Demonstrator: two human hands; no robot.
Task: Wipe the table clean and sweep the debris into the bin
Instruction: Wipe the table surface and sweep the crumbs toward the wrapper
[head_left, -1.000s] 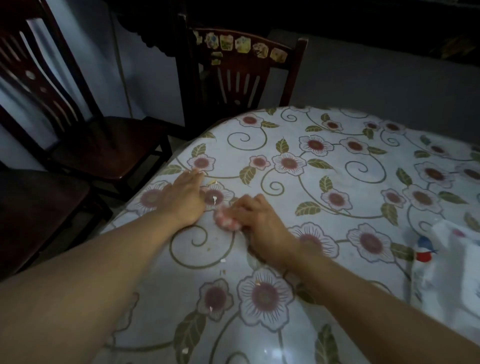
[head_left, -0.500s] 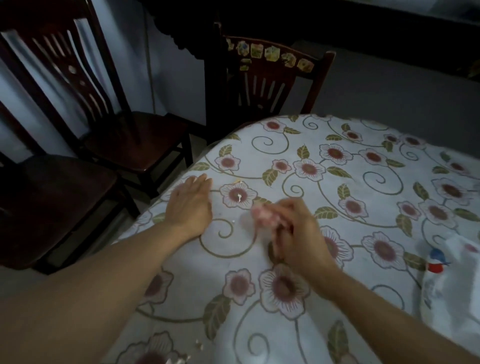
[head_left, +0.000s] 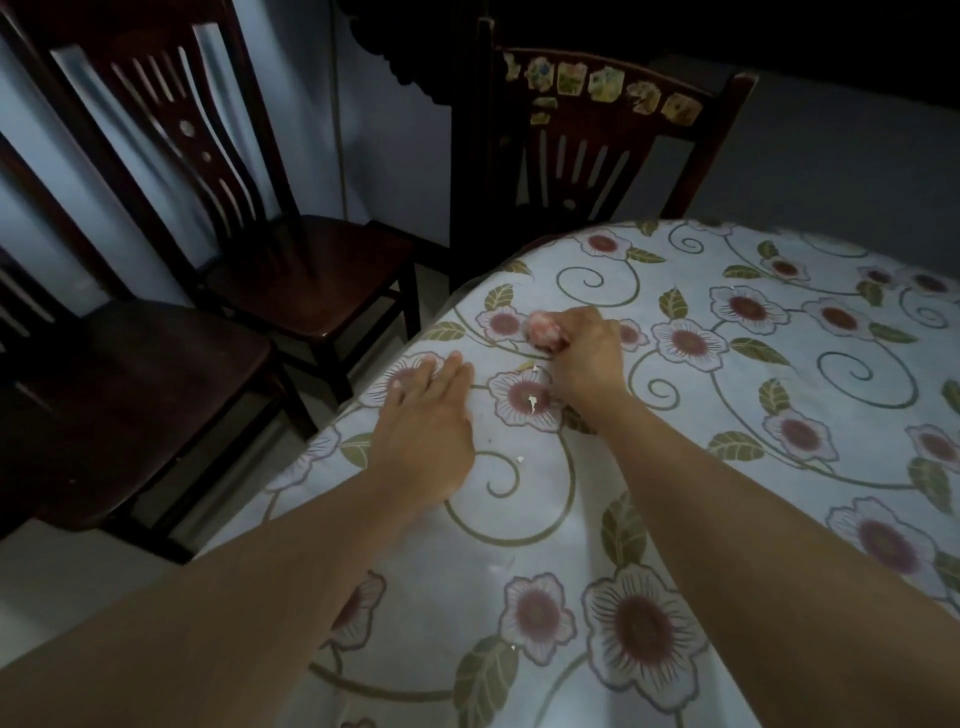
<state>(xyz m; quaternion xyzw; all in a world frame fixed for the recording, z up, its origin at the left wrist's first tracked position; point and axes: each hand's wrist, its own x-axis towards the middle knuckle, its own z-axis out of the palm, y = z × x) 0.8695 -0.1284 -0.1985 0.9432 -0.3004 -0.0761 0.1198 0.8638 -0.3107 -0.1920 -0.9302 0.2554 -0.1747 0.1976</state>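
Nearest the camera two bare forearms reach out over the counter, which is covered with a flowered cloth. The left hand lies flat on it, fingers straight and together, pressing the cloth close to the counter's left edge. Just right of that hand sit the crumbs: three pale flecks can be counted, one on the flower between the two hands, one at that flower's upper rim and one nearer the camera beside the left wrist; one more speck lies close to the camera. Beyond them the right hand is the grip in use, fingers curled tight around a small wadded pink cloth that pokes out to its left. The flecks therefore lie on the near side of the wad, toward the person and slightly left, so the right hand is the better placed to drag them back toward the edge that the left hand guards. No bin is in view. Past the counter stand three dark wooden chairs: one nearest at left, one behind it, and one at the far rim with stickers along its top rail.
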